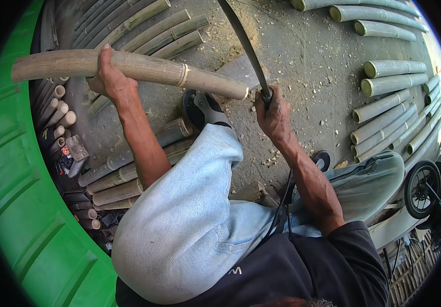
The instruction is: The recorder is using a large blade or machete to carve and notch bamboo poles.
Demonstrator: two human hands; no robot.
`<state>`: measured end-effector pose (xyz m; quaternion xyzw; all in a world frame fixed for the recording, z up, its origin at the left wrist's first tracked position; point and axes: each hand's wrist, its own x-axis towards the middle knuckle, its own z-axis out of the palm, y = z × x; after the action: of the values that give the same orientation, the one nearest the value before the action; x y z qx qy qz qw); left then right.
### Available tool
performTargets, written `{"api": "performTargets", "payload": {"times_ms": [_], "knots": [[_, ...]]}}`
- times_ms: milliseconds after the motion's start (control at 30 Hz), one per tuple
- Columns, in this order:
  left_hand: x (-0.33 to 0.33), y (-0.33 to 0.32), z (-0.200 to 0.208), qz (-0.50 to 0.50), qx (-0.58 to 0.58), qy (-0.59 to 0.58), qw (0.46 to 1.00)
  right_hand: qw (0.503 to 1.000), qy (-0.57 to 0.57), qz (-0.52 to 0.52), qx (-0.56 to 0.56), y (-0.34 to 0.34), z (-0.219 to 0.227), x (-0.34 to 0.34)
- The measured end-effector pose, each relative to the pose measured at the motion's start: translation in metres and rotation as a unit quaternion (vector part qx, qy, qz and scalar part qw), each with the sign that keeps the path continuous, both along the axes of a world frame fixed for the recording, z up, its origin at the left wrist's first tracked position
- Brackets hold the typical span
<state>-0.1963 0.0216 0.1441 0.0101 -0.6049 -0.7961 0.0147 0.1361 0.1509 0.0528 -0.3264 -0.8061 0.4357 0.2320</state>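
Note:
My left hand (114, 81) is wrapped round a thick brown bamboo pole (154, 70), left of its middle. The pole lies crosswise in front of me, its pale cut end pointing right, close to my other hand. In my right hand (276, 113) is the handle of a machete (246, 38), fingers closed on it. The long dark blade stands away from me, its far tip cut off by the top of the picture. Blade and pole end appear apart. Beneath the pole's right end a flat grey slab (238, 70) lies on the ground.
Cut bamboo poles (172, 36) lie at the far left, with others (123, 176) beside my left knee. More greenish poles (394, 69) line the right. Pale chips (307, 61) litter the concrete floor. A green ribbed panel (31, 204) borders the left; a spoked wheel (422, 189) stands at right.

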Motion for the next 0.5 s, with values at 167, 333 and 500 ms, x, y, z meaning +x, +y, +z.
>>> {"api": "performTargets", "payload": {"times_ms": [167,333,500], "knots": [[0.005,0.018,-0.003,0.014,0.033,0.061,0.997,0.974,-0.220,0.045,-0.013,-0.006,-0.069,0.025],[-0.010,-0.002,-0.003,0.016,0.021,0.050,0.998,0.999,-0.037,0.007,-0.029,-0.005,0.002,-0.003],[-0.003,0.013,-0.004,0.015,0.034,0.049,0.998,0.966,-0.254,0.047,-0.017,-0.005,-0.073,0.030]]}}
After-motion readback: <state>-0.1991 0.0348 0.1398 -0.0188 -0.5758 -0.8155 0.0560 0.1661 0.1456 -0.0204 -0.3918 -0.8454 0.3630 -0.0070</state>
